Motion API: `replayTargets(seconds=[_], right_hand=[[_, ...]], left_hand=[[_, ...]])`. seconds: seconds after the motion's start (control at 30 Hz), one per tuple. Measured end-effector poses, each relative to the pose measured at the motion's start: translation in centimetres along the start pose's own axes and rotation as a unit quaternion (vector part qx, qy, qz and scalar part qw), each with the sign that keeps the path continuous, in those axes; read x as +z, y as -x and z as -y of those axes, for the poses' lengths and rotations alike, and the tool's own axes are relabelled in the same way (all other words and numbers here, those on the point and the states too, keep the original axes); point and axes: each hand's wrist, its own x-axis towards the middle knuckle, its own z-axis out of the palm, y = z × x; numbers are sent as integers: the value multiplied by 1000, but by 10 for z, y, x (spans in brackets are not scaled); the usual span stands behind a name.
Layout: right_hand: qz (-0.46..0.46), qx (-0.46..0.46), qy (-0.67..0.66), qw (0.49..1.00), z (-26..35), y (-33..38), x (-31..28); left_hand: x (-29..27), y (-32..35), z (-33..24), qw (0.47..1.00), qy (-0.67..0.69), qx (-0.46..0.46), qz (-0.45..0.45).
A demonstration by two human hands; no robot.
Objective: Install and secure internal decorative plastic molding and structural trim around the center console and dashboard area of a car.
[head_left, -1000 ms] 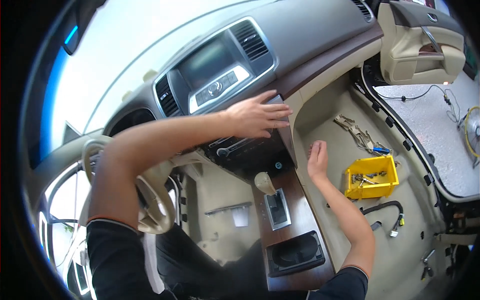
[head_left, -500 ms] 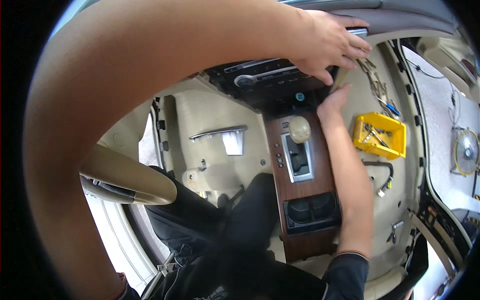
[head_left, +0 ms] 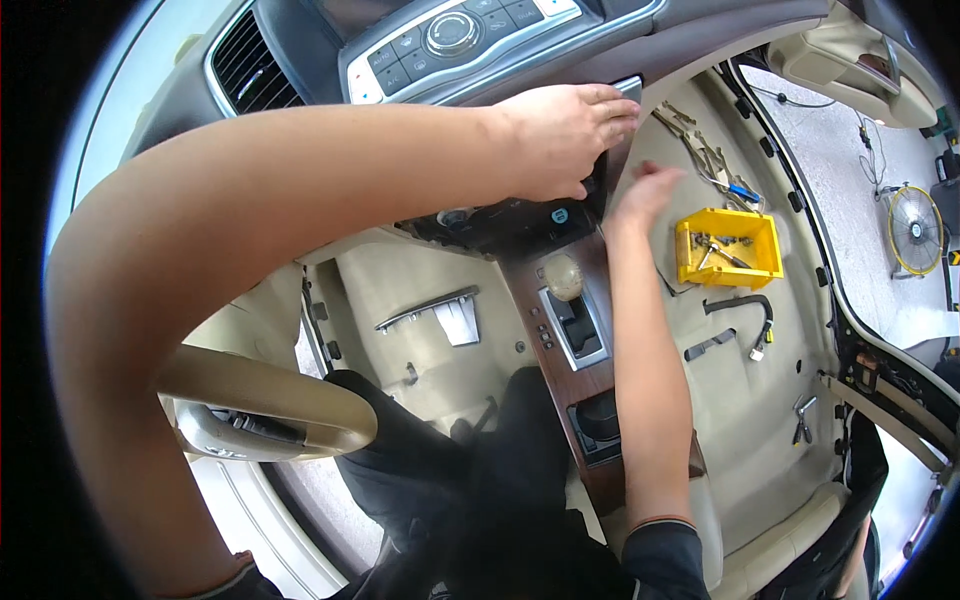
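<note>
Centrally, left hand, right hand grip dash trim panel; yellow bin nearby.

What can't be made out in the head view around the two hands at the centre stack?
- Left hand: what its fingertips grip is hidden under the hand.
- Right hand: palm side and contact with the trim edge are hidden.
- Yellow bin: its small metal parts are too small to tell.
- Control panel: cut off by the top edge.

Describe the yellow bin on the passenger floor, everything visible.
The yellow bin is a small open-topped tray that looks like plastic, roughly rectangular, lying flat on the beige floor carpet. It holds a few small metal parts or tools, too small to identify. Nothing grips it; the right hand is nearby to its left, apart from it.
</note>
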Motion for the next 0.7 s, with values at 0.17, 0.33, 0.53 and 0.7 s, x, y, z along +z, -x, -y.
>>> replayTargets(seconds=[0.17,0.33,0.53,0.7], right_hand=[[-78,-108,-3,991,41,-6,27],[-85,-121,111,983,22,-11,19],[-128,191,-110,967,10,4,-13],[-54,179,-41,981,-36,7,-55]], left_hand=[[-3,-6,-3,1000,0,-9,-17],[-14,-12,-9,996,-52,7,70],[-54,-52,-63,958,53,-180,215],[-5,-53,-164,802,326,-396,-307]])
